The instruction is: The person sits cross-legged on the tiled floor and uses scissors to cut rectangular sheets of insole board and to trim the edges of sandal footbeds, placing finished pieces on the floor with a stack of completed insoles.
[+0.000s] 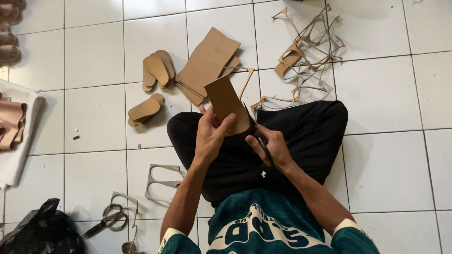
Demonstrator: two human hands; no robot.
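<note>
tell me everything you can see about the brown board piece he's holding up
The brown board piece is a flat, stiff-looking tan sheet, like cardboard or fibreboard, with straight upper edges and a rounded lower end. It is held tilted above the lap. The left hand grips its lower part, thumb across the face. The black scissors in the right hand meet its lower right edge.

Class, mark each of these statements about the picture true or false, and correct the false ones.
1. The left hand holds a brown cardboard piece. True.
2. The right hand is empty. False: its grip is on black scissors, which meet the cardboard's edge.
3. Stacks of cut sole shapes lie on the white tiled floor. True.
4. A second pair of scissors rests on the person's lap. False: it lies on the floor near a black plastic bag.
5. The cardboard offcuts are folded in a neat stack. False: they lie in a loose tangle.
</note>
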